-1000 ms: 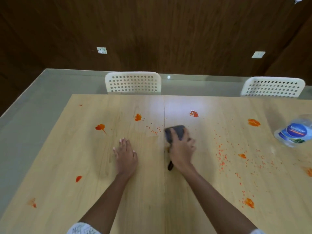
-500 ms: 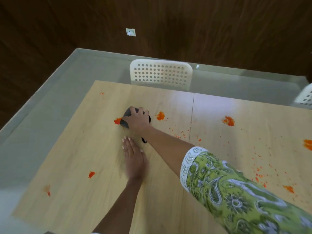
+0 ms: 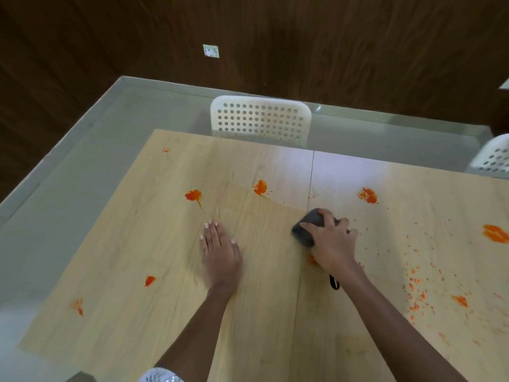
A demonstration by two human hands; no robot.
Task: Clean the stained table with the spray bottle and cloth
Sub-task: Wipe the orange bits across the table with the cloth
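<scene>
A light wooden table [image 3: 170, 312] carries several orange-red stains, among them one left of centre [image 3: 193, 195], one at the middle [image 3: 260, 187] and one right of the seam [image 3: 368, 195]. Fine orange specks [image 3: 416, 285] cover the right side. My right hand [image 3: 332, 242] grips a dark grey cloth [image 3: 308, 228] and presses it on the table beside the centre seam. A small orange smear [image 3: 312, 260] shows just under that wrist. My left hand [image 3: 220, 249] rests flat on the wood, fingers straight. The spray bottle is out of view.
A white perforated chair [image 3: 260, 119] stands at the table's far edge, and part of a second chair [image 3: 493, 158] shows at the right. Grey floor [image 3: 82, 161] lies beyond the left edge, backed by a dark wooden wall [image 3: 303, 45].
My right hand swept the cloth left to the stain left of centre, then back right to the seam. That stain remains. My left hand stayed flat in place.
</scene>
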